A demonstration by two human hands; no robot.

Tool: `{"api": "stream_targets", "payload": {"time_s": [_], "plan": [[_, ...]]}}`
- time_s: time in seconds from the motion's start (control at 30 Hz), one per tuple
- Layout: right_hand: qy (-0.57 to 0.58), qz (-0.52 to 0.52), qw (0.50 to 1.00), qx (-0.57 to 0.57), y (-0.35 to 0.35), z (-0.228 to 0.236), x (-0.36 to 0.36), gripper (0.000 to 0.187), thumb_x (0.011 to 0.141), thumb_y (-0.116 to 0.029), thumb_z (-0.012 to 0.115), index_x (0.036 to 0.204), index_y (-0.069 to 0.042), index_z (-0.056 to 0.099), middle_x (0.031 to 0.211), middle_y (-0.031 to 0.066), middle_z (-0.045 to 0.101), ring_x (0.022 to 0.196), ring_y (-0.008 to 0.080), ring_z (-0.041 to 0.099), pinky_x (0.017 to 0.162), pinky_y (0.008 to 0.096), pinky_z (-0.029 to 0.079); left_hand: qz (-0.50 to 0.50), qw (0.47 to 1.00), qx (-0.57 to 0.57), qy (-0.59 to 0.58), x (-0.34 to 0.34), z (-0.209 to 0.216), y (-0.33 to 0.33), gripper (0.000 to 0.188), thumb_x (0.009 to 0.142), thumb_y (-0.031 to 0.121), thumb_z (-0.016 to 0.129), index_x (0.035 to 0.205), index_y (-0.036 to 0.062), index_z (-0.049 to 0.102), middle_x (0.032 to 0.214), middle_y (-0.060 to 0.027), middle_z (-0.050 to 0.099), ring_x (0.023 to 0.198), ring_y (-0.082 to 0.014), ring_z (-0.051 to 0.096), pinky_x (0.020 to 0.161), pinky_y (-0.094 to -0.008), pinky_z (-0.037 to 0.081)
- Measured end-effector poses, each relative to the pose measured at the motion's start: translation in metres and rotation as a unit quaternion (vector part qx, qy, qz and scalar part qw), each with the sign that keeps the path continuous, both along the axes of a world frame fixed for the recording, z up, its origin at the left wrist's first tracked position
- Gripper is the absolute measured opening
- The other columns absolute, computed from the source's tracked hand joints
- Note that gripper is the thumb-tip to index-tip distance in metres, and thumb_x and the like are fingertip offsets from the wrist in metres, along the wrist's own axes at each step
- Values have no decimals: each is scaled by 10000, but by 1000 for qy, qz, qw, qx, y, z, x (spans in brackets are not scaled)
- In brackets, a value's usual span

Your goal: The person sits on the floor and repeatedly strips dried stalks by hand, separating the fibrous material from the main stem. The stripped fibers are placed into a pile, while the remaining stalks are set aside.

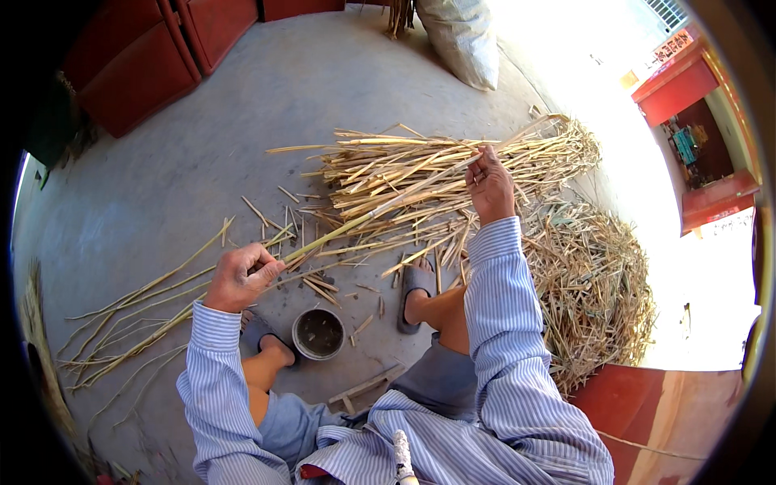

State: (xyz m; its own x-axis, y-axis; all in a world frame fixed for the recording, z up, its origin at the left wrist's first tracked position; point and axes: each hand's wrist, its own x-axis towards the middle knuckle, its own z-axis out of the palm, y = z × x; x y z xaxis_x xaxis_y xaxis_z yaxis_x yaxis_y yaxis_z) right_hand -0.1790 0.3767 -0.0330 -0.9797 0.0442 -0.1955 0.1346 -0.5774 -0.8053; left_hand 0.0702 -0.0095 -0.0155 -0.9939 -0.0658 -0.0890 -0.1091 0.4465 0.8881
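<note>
A long, pale yellow-green reed-like stalk (368, 216) stretches at a slant between my two hands. My left hand (241, 276) is closed around its lower end. Farther up and to the right, my right hand (491, 184) pinches the same stalk between thumb and fingers. Under and beyond it lies a thick bundle of dry, straw-coloured stalks (380, 190), its tops pointing right. Thin, long greenish stalks (133, 323) fan out on the floor left of my left hand. Short cut pieces (322, 291) are scattered between my feet.
A small bucket (318, 333) with dark liquid stands between my feet. To the right is a big heap of dry leaves and husks (598, 283). A white woven sack (462, 40) sits at the far side, and red upholstered furniture (145, 65) at the far left.
</note>
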Motion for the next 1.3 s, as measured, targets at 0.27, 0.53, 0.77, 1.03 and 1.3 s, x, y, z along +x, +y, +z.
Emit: {"api": "stream_targets", "payload": {"time_s": [0.27,0.53,0.77,1.03,1.3], "plan": [[18,320,947,22,-93,18,52,244,982,-194,574,1165,-33,562,1108,105,685,1001,191,667,807,286,548,-4,1000,3,-30,-9,-7,-2,246,837,193,733,755,3,600,576,-4,524,541,-72,453,488,-276,364],[21,160,978,129,-103,0,49,183,916,-253,689,874,-79,650,807,33,687,655,87,621,525,189,452,8,972,-166,163,-16,-8,1,258,801,309,721,782,68,629,676,-114,630,618,-295,616,553,-390,453],[-86,96,989,75,-17,-43,-28,248,904,-289,695,1040,-86,653,848,19,644,690,87,586,542,185,479,42,949,-275,147,16,20,-5,259,788,319,717,742,84,617,666,-110,643,670,-332,643,631,-445,480],[-43,179,974,131,-60,-36,13,258,944,-294,636,1086,-79,637,967,20,685,808,74,639,604,163,510,-30,943,-329,36,11,-9,-10,325,766,362,724,773,57,610,700,-130,639,744,-324,651,854,-482,445],[29,198,969,145,-146,7,70,205,951,-239,638,1013,-45,615,935,77,710,755,112,651,665,224,536,26,949,-243,199,-41,-44,1,224,890,336,537,843,150,653,735,-44,665,667,-277,617,658,-410,381]]}}
